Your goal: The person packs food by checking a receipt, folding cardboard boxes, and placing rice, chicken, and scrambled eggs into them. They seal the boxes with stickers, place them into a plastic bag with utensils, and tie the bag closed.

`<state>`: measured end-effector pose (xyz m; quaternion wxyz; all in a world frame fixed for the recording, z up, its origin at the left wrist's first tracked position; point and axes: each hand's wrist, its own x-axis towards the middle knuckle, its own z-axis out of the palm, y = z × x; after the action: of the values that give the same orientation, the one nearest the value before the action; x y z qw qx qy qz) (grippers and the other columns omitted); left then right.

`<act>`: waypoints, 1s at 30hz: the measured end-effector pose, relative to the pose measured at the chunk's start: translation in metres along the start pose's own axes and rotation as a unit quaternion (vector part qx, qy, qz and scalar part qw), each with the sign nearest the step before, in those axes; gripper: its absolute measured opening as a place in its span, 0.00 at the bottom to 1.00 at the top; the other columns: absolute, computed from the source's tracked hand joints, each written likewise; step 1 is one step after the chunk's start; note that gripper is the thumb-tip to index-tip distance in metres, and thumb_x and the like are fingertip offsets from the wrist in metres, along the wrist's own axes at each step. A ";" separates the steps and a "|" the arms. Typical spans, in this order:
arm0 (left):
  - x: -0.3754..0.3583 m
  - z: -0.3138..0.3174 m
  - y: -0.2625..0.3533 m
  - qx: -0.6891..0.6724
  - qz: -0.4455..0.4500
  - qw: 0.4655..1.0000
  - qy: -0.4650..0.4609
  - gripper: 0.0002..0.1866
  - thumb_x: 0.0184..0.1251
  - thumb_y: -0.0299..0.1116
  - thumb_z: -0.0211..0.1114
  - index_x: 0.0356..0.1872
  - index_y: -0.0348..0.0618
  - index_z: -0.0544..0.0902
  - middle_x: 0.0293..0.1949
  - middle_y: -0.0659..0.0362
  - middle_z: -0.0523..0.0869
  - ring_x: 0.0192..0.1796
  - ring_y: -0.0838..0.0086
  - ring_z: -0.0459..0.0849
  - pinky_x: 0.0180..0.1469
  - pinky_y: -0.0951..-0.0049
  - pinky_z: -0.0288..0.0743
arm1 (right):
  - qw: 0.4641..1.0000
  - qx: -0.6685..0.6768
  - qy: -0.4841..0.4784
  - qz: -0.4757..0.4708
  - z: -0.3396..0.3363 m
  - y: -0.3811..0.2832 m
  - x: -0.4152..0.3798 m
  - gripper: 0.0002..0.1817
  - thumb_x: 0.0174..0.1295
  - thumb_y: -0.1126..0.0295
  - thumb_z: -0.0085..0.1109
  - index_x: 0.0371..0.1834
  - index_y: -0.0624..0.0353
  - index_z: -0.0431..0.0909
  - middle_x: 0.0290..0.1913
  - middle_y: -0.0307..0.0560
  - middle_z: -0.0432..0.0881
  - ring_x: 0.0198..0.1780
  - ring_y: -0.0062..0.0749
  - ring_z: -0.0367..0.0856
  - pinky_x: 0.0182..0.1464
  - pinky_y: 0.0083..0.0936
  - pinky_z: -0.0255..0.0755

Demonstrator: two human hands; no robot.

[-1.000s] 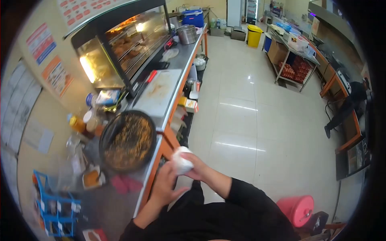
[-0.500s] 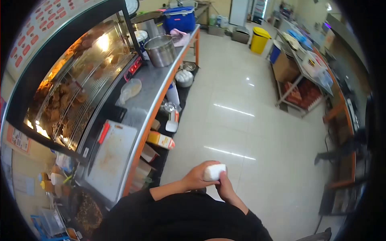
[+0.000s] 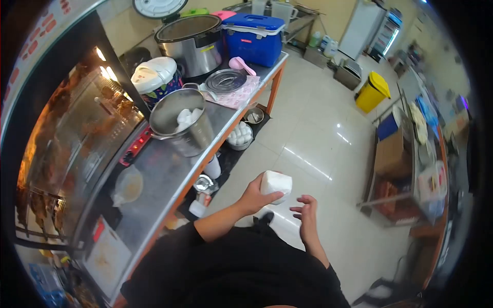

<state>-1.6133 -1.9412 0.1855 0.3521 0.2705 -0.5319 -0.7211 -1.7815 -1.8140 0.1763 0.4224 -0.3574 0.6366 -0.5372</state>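
Observation:
My left hand is closed around a white wrapped bundle, a rounded block with smooth, paper-like sides. It holds the bundle over the floor in front of my body. Just to the right, my right hand is apart from the bundle, fingers spread and slightly curled, with nothing in it. On the counter to the left stands a steel pot with a few white bundles inside. A bowl on the lower shelf holds several similar white pieces.
A steel counter runs along my left, with a lit food warmer, a cutting board and a blue cooler. A large rice cooker stands behind the pot. Farther off are a yellow bin and a side table.
My right hand has let go of the bundle and moved right. My left hand now holds it alone, higher up. The view has turned, and the pot on the counter appears nearer.

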 end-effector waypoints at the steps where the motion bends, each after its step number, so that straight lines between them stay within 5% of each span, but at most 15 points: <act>1: 0.039 0.004 0.000 0.019 0.024 1.000 0.005 0.30 0.57 0.29 0.73 0.61 0.41 0.71 0.53 0.57 0.80 0.55 0.75 0.78 0.55 0.70 0.76 | 0.998 0.015 0.028 0.055 -0.024 -0.006 0.040 0.25 0.72 0.53 0.43 0.62 0.59 0.61 0.55 0.48 0.70 0.50 0.33 0.75 0.52 0.29 0.68; 4: 0.122 0.000 0.006 0.011 -0.023 0.999 0.042 0.29 0.57 0.30 0.74 0.60 0.41 0.72 0.52 0.57 0.80 0.54 0.75 0.78 0.55 0.70 0.75 | 0.994 -0.037 -0.080 -0.061 -0.039 -0.022 0.164 0.27 0.70 0.51 0.46 0.63 0.60 0.61 0.55 0.48 0.70 0.53 0.32 0.73 0.54 0.29 0.66; 8: 0.161 -0.028 0.006 0.019 0.013 0.984 0.177 0.31 0.57 0.33 0.75 0.60 0.41 0.70 0.50 0.60 0.79 0.54 0.78 0.76 0.57 0.72 0.72 | 0.902 -0.046 -0.412 -0.124 0.031 -0.071 0.290 0.33 0.65 0.53 0.56 0.66 0.62 0.61 0.58 0.50 0.70 0.60 0.37 0.70 0.63 0.31 0.62; 12: 0.195 -0.069 -0.005 -0.002 0.116 0.929 0.352 0.29 0.63 0.32 0.67 0.62 0.39 0.66 0.52 0.56 0.76 0.56 0.74 0.74 0.60 0.70 0.69 | 0.798 -0.046 -0.600 -0.019 0.088 -0.070 0.391 0.35 0.60 0.64 0.63 0.68 0.63 0.59 0.62 0.50 0.68 0.64 0.36 0.67 0.67 0.33 0.59; 13: 0.220 -0.087 -0.029 0.123 0.148 0.890 0.414 0.28 0.64 0.32 0.65 0.62 0.37 0.66 0.53 0.55 0.76 0.56 0.72 0.74 0.60 0.68 0.69 | 0.767 -0.046 -0.639 -0.042 0.102 -0.058 0.424 0.35 0.61 0.66 0.62 0.69 0.62 0.57 0.63 0.50 0.67 0.64 0.36 0.66 0.67 0.34 0.58; 17: 0.277 -0.084 0.000 0.040 0.174 0.872 0.457 0.29 0.65 0.35 0.64 0.64 0.36 0.65 0.53 0.49 0.77 0.57 0.66 0.75 0.59 0.65 0.69 | 0.762 -0.152 -0.629 -0.030 0.132 -0.088 0.489 0.40 0.60 0.68 0.64 0.72 0.60 0.51 0.66 0.52 0.64 0.67 0.39 0.63 0.69 0.35 0.56; 24: 0.329 -0.013 -0.026 0.089 0.169 0.774 0.604 0.30 0.69 0.42 0.62 0.65 0.39 0.62 0.54 0.48 0.76 0.57 0.64 0.75 0.60 0.65 0.68 | 0.568 -0.174 -0.804 -0.033 0.116 -0.069 0.561 0.36 0.60 0.65 0.67 0.68 0.63 0.59 0.60 0.50 0.70 0.60 0.35 0.71 0.61 0.32 0.67; 26: 0.341 0.015 -0.039 0.085 0.159 0.718 0.672 0.31 0.70 0.42 0.60 0.68 0.40 0.60 0.55 0.47 0.73 0.59 0.62 0.72 0.62 0.63 0.66 | 0.549 -0.163 -0.818 0.058 0.108 -0.053 0.557 0.32 0.60 0.66 0.66 0.65 0.63 0.61 0.57 0.48 0.72 0.57 0.32 0.73 0.57 0.29 0.70; 29: 0.345 0.069 -0.051 0.159 -0.068 0.619 0.766 0.34 0.72 0.42 0.57 0.72 0.41 0.55 0.56 0.47 0.69 0.61 0.60 0.67 0.65 0.60 0.61 | 0.467 -0.105 -0.850 0.220 0.086 -0.051 0.539 0.31 0.60 0.69 0.67 0.65 0.55 0.62 0.58 0.44 0.74 0.58 0.34 0.76 0.58 0.33 0.74; 30: 0.343 0.084 -0.057 0.168 -0.046 0.590 0.788 0.35 0.72 0.43 0.57 0.73 0.41 0.53 0.56 0.47 0.68 0.61 0.60 0.66 0.65 0.60 0.61 | 0.447 -0.105 -0.853 0.248 0.080 -0.059 0.527 0.29 0.61 0.68 0.67 0.64 0.54 0.64 0.57 0.43 0.75 0.57 0.35 0.77 0.57 0.36 0.76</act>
<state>-1.8974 -2.1550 0.1497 0.5485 0.8116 -0.1449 -0.1392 -1.9122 -2.3335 0.1483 0.8274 -0.5045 0.0691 0.2370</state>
